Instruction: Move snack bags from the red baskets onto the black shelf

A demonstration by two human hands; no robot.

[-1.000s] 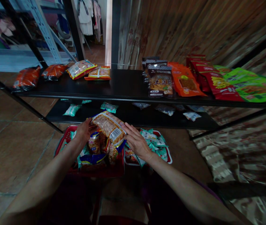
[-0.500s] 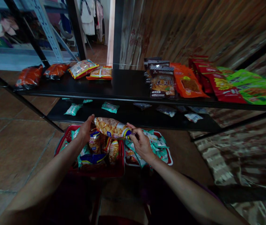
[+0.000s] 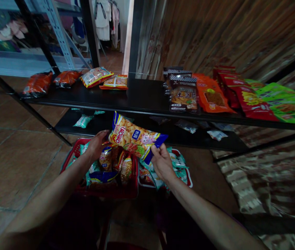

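Observation:
Both my hands hold a snack bag [image 3: 134, 138] with blue edges and orange puffs printed on it, face up above the baskets. My left hand [image 3: 97, 144] grips its left end. My right hand [image 3: 161, 161] pinches its lower right corner. Below sits a red basket [image 3: 105, 190] full of snack bags. Beside it, to the right, a second basket [image 3: 187, 173] holds small teal packets.
A black shelf [image 3: 139, 97] carries orange and yellow bags at the left and rows of brown, orange, red and green packets [image 3: 215, 95] at the right. A lower shelf [image 3: 147, 130] holds small teal and clear packets. Tiled floor lies to the left, a curtain to the right.
The bag has been lifted and turned over, from its back with the barcode to its printed front. My right hand shifted from lying on it to pinching its corner.

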